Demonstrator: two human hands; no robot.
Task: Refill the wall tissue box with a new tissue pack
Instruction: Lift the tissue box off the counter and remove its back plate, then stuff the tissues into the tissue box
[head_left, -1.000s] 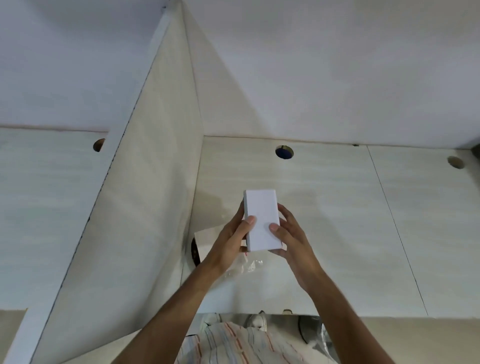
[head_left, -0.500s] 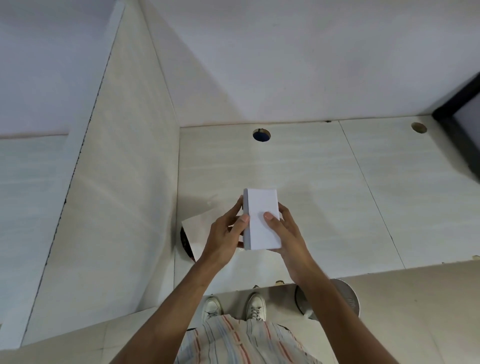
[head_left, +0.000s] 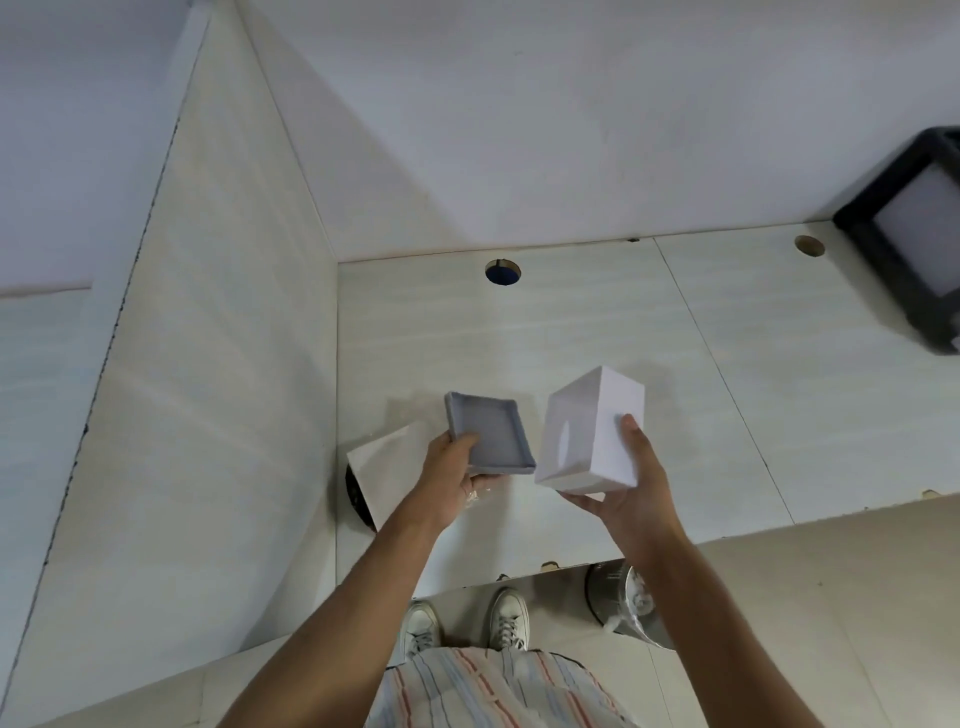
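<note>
box now split — lid (head_left: 491, 440) in left hand (head_left: 451, 479), body (head_left: 592, 432) in right hand (head_left: 631, 491)

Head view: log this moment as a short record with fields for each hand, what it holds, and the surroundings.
left hand: left hand holds the shallow grey lid, hollow side toward the camera
right hand: right hand holds the white tissue box body, thumb on its side
box state: two parts apart, not touching
box opening: oval slot on the face toward the lid
wall: pale tiles, round hole above the hands
floor: white shoes, bin beside them
</note>
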